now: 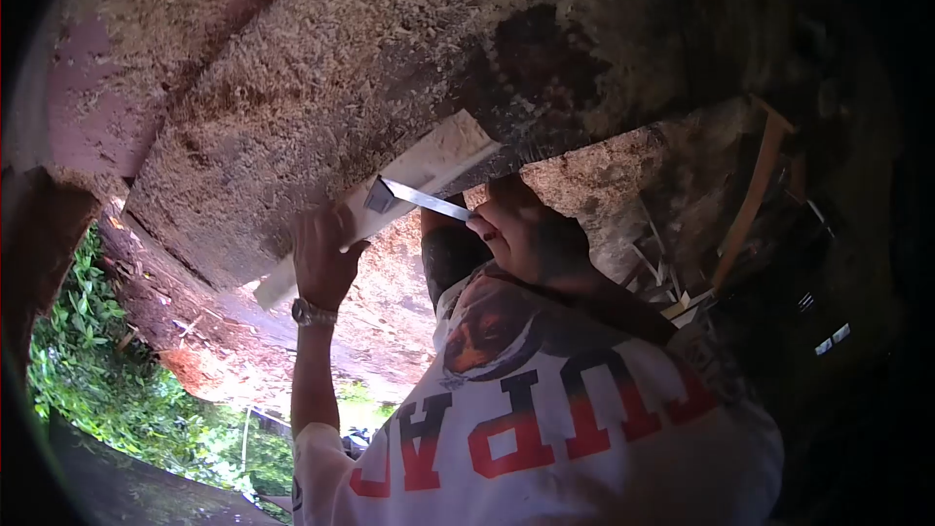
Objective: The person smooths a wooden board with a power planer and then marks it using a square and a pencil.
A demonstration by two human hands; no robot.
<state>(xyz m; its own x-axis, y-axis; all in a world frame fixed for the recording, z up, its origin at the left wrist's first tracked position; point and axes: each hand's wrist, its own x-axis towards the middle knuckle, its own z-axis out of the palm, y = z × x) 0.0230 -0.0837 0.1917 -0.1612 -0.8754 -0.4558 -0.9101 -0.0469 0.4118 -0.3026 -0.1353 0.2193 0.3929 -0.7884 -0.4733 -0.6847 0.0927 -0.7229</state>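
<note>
A pale wooden bar point(438, 156) lies at a slant over the edge of a sawdust-covered work surface. My left hand point(326, 245), with a watch on its wrist, grips the bar near its lower left part, thumb on the near side. In my closed right hand point(531, 234) is the end of a flat, silvery metal strip point(429, 201). At the far end of this square-like tool, a dark block point(380, 197) rests at the bar's face, a little beyond my left fingers. The strip's end is hidden inside my right fist.
Thick sawdust covers the broad work surface point(292, 107), which has a dark patch point(545, 63). Wood strips and offcuts, including a long brown piece point(755, 195), stand at the right. Wood chips litter the ground point(195, 321) at the left, beside green plants point(97, 360).
</note>
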